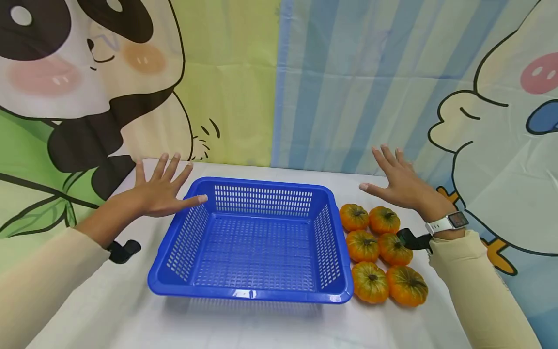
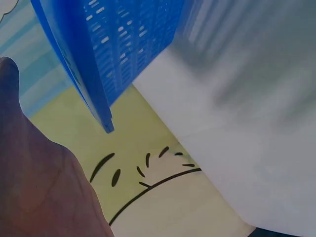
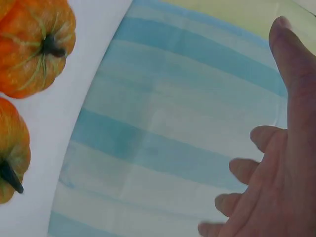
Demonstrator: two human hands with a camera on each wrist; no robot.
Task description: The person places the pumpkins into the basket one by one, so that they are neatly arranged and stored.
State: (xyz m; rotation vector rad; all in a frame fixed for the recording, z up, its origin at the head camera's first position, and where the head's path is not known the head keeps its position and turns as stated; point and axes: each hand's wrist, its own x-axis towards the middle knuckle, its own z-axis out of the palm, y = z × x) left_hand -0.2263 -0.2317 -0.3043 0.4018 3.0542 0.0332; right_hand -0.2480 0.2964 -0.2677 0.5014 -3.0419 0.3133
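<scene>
A blue plastic basket (image 1: 257, 252) with slotted walls stands in the middle of the white table, nothing inside it. Over its left rear corner, my left hand (image 1: 163, 191) is spread with straight fingers and holds nothing. In the left wrist view the basket's wall (image 2: 133, 44) rises beside the thumb. My right hand (image 1: 398, 182) is raised behind the small orange pumpkins (image 1: 370, 282), its fingers apart and nothing in its grasp. Several of these pumpkins sit in two columns along the basket's right side. Two of them, one a dark-stemmed pumpkin (image 3: 37, 47), show in the right wrist view.
A cloth backdrop (image 1: 331, 87) with a panda and a white cartoon figure hangs right behind the table's back edge. White tabletop (image 1: 209, 325) lies in front of the basket. Black straps (image 1: 124, 252) and a watch (image 1: 449, 223) are on the wrists.
</scene>
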